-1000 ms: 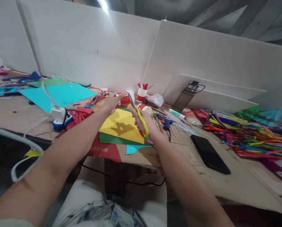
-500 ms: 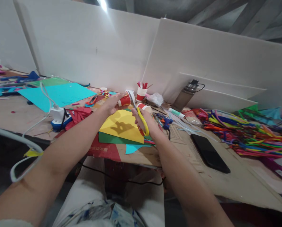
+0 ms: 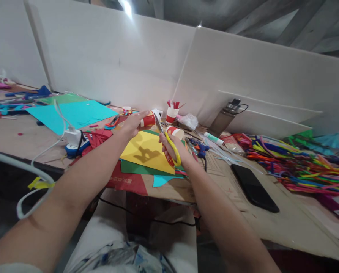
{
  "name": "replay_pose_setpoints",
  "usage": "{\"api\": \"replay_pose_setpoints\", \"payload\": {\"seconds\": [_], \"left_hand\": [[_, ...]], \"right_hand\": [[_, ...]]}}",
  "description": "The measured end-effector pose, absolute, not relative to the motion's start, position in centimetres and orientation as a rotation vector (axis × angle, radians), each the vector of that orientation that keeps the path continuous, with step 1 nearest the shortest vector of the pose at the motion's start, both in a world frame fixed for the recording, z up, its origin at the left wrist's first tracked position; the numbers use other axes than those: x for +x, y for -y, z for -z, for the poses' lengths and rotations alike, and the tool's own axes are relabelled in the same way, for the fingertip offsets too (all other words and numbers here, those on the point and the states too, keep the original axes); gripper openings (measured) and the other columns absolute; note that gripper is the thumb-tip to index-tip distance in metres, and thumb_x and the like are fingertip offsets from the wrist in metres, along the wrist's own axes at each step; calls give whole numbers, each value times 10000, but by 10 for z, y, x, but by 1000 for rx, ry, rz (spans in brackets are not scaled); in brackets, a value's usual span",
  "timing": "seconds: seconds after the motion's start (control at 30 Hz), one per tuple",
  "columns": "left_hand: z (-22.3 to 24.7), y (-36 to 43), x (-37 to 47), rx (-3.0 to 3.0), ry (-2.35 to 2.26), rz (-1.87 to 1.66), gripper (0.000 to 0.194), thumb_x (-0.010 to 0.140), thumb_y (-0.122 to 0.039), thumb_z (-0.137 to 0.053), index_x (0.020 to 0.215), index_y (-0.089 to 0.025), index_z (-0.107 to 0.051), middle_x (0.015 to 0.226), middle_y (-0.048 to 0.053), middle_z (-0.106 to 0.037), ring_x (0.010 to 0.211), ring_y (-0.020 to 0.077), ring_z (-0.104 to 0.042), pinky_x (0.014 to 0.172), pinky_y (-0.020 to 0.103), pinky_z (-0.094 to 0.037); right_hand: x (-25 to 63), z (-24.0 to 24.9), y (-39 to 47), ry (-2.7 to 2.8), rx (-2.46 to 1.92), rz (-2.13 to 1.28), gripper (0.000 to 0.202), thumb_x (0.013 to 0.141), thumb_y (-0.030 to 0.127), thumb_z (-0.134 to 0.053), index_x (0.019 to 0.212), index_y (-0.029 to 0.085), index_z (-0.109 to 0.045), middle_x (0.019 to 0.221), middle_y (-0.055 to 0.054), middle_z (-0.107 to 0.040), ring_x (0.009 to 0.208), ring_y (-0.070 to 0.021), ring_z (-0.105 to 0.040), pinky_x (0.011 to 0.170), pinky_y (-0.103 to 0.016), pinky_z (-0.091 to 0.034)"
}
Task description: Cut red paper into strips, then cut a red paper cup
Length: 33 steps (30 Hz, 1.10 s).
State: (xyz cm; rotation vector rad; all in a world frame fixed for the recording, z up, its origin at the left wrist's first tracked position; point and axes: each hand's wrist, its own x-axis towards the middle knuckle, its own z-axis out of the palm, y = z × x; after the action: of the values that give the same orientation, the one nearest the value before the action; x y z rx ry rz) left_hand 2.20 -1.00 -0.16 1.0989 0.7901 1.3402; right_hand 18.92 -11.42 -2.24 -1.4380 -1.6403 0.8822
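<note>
My left hand (image 3: 134,123) is closed around a red and white paper cup (image 3: 148,119), which it holds tilted above the work area. In my right hand (image 3: 170,146) is a pair of scissors (image 3: 173,151) with yellow and red handles. The blades point up and away from me and meet the white part of the cup; whether they are cutting through it is too small to tell. Under both hands lies a sheet of yellow paper (image 3: 146,153) on top of green paper (image 3: 135,167). A second paper cup (image 3: 175,132) lies on its side just beyond my right hand.
At the back stands a paper cup (image 3: 172,113) with red sticks. A dark bottle (image 3: 224,118) leans right of it. Pipe cleaners (image 3: 300,163), a phone (image 3: 254,187) and a glue gun (image 3: 200,148) are right. Left are cyan paper (image 3: 78,113) and a power strip (image 3: 76,147).
The view has shifted slightly. My left hand still holds the cup. The scissors have kept their place at the cup's white part, with their handles a little lower in view.
</note>
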Motion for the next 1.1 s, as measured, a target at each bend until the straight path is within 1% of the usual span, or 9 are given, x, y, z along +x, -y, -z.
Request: {"api": "replay_pose_setpoints", "payload": {"seconds": [0.13, 0.27, 0.33, 0.57, 0.7, 0.83, 0.93, 1.0, 1.1], "left_hand": [[3, 14, 26, 1134, -828, -1324, 368, 648, -431, -788, 797, -138, -621, 762, 78, -679, 686, 166, -654, 671, 347, -580], [4, 16, 29, 1192, -857, -1314, 390, 656, -470, -774, 826, -148, -635, 800, 97, -691, 710, 186, -668, 653, 343, -583], [4, 15, 29, 1219, -848, -1325, 391, 663, -477, -767, 844, -151, -649, 828, 105, -697, 728, 188, -669, 660, 341, -584], [6, 9, 29, 1102, -792, -1261, 318, 722, -445, -717, 876, -176, -644, 860, 96, -696, 766, 191, -669, 692, 344, -578], [5, 11, 29, 1136, -777, -1277, 313, 700, -417, -744, 858, -167, -641, 865, 94, -696, 771, 186, -668, 702, 345, -580], [5, 11, 29, 1122, -885, -1256, 363, 688, -492, -736, 819, -167, -644, 759, 91, -690, 699, 204, -676, 592, 303, -554], [8, 8, 28, 1141, -954, -1263, 395, 669, -537, -736, 790, -175, -634, 698, 78, -675, 608, 192, -662, 520, 278, -517], [9, 6, 28, 1164, -934, -1290, 390, 663, -532, -744, 784, -179, -629, 711, 75, -680, 602, 178, -657, 531, 274, -521], [9, 3, 27, 1190, -902, -1332, 370, 659, -504, -757, 790, -179, -637, 751, 84, -692, 656, 182, -669, 569, 278, -538]], "right_hand": [[190, 24, 113, 1640, -1480, -835, 502, 875, 675, -403, 875, 191, -533, 566, 21, -518, 380, -89, -491, 330, -186, -418], [191, 23, 111, 1646, -1500, -785, 453, 855, 647, -481, 884, 198, -536, 578, 20, -521, 403, -95, -502, 332, -188, -423], [192, 23, 111, 1652, -1506, -765, 435, 864, 631, -478, 867, 199, -528, 585, 15, -525, 407, -93, -503, 336, -186, -425], [193, 18, 114, 1666, -1494, -753, 408, 904, 594, -426, 864, 201, -526, 570, 21, -511, 380, -83, -476, 321, -181, -400], [192, 15, 116, 1679, -1501, -749, 407, 899, 591, -441, 854, 194, -521, 576, 22, -508, 385, -79, -474, 322, -174, -395], [191, 16, 118, 1644, -1458, -845, 450, 893, 632, -415, 867, 193, -512, 566, 33, -487, 374, -67, -451, 330, -163, -387], [191, 18, 116, 1622, -1436, -912, 472, 893, 649, -393, 882, 193, -512, 567, 34, -492, 374, -67, -449, 335, -163, -386], [191, 20, 115, 1625, -1442, -910, 465, 888, 649, -407, 875, 195, -506, 559, 37, -492, 369, -70, -450, 333, -165, -385], [190, 21, 114, 1627, -1463, -897, 452, 890, 638, -422, 866, 194, -504, 546, 41, -492, 367, -66, -452, 338, -159, -386]]}}
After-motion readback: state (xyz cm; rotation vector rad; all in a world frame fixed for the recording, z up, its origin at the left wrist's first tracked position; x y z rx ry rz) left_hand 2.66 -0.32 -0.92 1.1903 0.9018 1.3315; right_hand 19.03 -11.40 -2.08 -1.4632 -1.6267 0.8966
